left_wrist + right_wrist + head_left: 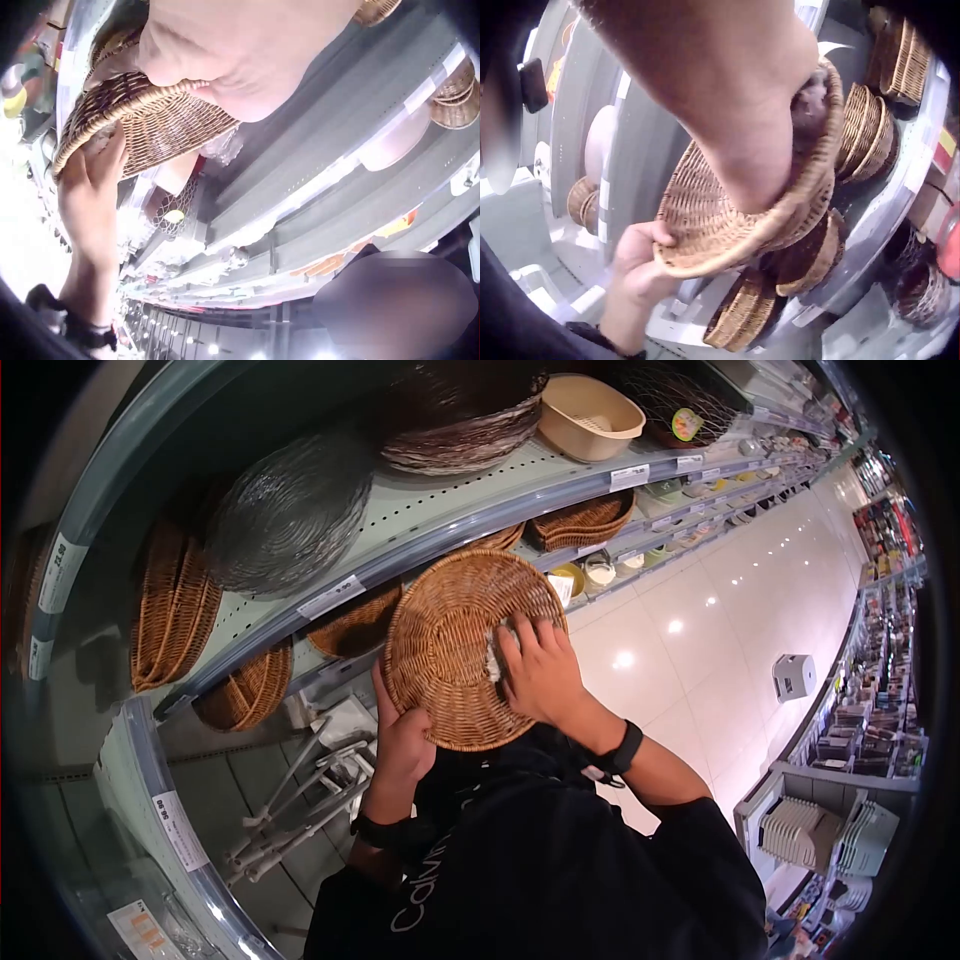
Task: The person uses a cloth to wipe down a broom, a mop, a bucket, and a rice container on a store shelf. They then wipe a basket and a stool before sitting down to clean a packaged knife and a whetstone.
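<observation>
A round, shallow brown wicker basket (pixel 440 620) is held up in front of the body, its hollow side towards the head camera. My left hand (pixel 402 745) grips its near-left rim, thumb over the inside and fingers behind. Inside the basket, at its right side, my right hand (pixel 545 675) holds a bunched greyish-white cloth (pixel 493 656) against the weave. Much of that cloth is hidden under the fingers; the right wrist view shows another part of the cloth (pixel 810 109) beside the rim.
Shelf edges with price labels run close behind the basket. Wicker baskets (pixel 175 605), a dark woven bowl (pixel 290 510) and a cream colander (pixel 590 417) stand on the shelves. A white folded frame (pixel 315 790) is at lower left. A white stool (pixel 795 677) stands on the tiled aisle.
</observation>
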`<act>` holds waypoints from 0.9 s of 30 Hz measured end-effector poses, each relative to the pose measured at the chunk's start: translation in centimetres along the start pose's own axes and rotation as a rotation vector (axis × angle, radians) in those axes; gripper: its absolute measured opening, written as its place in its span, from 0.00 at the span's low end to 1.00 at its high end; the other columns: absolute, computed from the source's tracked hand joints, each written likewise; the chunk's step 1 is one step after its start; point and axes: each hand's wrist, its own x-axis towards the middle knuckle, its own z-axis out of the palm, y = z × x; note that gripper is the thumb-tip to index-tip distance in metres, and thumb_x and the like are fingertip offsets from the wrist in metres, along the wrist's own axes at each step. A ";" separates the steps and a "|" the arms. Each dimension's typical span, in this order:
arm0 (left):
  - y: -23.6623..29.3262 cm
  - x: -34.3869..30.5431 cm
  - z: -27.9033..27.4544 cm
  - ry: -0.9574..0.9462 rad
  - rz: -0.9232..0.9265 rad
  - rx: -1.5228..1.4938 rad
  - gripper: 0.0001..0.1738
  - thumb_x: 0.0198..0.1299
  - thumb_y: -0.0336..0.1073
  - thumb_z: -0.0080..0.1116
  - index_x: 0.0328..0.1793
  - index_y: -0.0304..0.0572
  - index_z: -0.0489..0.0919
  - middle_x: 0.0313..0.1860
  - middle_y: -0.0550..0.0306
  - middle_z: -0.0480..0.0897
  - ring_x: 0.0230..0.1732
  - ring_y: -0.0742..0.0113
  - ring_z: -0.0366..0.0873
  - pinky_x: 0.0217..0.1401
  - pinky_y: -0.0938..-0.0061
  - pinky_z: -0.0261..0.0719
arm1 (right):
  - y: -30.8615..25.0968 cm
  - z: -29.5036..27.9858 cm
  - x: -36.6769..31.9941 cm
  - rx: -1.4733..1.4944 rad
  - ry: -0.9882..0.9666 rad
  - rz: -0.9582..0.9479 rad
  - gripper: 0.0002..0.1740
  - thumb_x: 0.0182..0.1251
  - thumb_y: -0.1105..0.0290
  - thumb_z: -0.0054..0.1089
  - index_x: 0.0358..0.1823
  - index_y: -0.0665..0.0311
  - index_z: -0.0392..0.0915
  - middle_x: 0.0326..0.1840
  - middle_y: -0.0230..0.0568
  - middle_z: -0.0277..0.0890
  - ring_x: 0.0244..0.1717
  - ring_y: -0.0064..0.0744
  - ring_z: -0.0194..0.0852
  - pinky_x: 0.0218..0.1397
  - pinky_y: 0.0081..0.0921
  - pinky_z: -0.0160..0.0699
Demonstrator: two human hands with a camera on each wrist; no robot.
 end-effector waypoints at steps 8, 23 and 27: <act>-0.9 1.2 2.6 -0.106 0.072 0.049 0.52 0.35 0.12 0.34 0.74 0.51 0.43 0.67 0.50 0.57 0.69 0.56 0.55 0.70 0.64 0.58 | -2.3 -3.3 -1.2 0.759 -0.106 -0.252 0.36 0.42 0.83 0.57 0.60 0.65 0.63 0.56 0.54 0.58 0.55 0.55 0.59 0.59 0.39 0.62; -2.1 1.1 2.1 -0.130 -0.016 -0.074 0.54 0.33 0.15 0.35 0.74 0.57 0.39 0.69 0.52 0.54 0.71 0.55 0.52 0.73 0.59 0.54 | 0.7 -1.7 -1.0 -0.093 0.102 -0.194 0.13 0.51 0.70 0.51 0.40 0.64 0.70 0.30 0.37 0.70 0.33 0.34 0.74 0.32 0.28 0.76; -3.3 1.2 2.1 -0.126 -0.015 0.091 0.53 0.35 0.12 0.33 0.74 0.55 0.39 0.70 0.52 0.53 0.72 0.57 0.51 0.72 0.62 0.54 | 0.0 -2.1 1.9 0.008 0.075 -0.085 0.10 0.52 0.72 0.51 0.38 0.61 0.68 0.29 0.39 0.70 0.32 0.39 0.75 0.30 0.31 0.77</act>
